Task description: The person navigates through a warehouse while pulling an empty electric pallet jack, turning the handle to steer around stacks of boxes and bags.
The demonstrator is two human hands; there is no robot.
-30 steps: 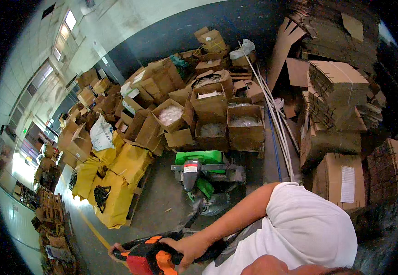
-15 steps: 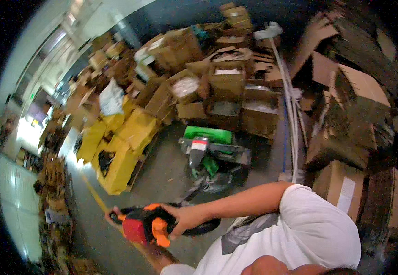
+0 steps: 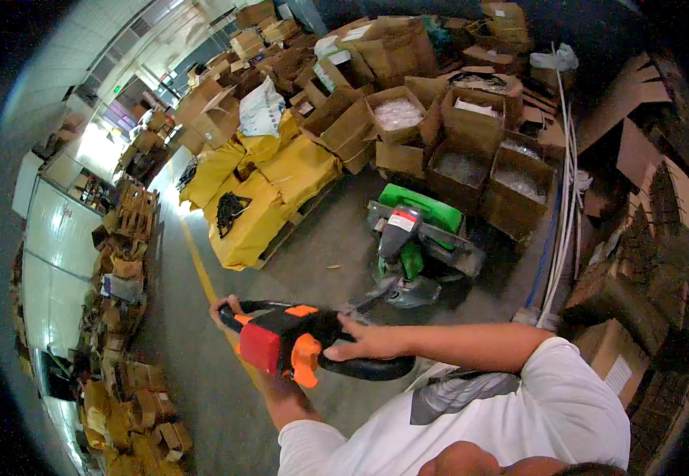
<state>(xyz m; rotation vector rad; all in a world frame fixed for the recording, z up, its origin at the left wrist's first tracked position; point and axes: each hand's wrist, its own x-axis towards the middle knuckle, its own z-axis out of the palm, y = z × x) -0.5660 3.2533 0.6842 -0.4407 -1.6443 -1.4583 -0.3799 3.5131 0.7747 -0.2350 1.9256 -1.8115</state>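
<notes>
Wrapping left hand (image 3: 226, 312) and right hand (image 3: 366, 339) round the control handle (image 3: 285, 327), someone oversteering could ram the green truck (image 3: 404, 228) into open cartons (image 3: 511, 210).

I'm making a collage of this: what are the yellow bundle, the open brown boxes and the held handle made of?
Yellow bundle: probably plastic sheeting, creased, faintly shiny.
Open brown boxes: cardboard, matte, with folded flaps.
Held handle: likely hard plastic, with smooth, moulded-looking black, red and orange parts.

We see the left hand (image 3: 224, 314) only partly behind the tiller head (image 3: 287, 341), cannot read the small label (image 3: 401, 221) on the pallet truck (image 3: 431, 208), and lose the cardboard stack (image 3: 669, 254) into the dark right rim.
</notes>
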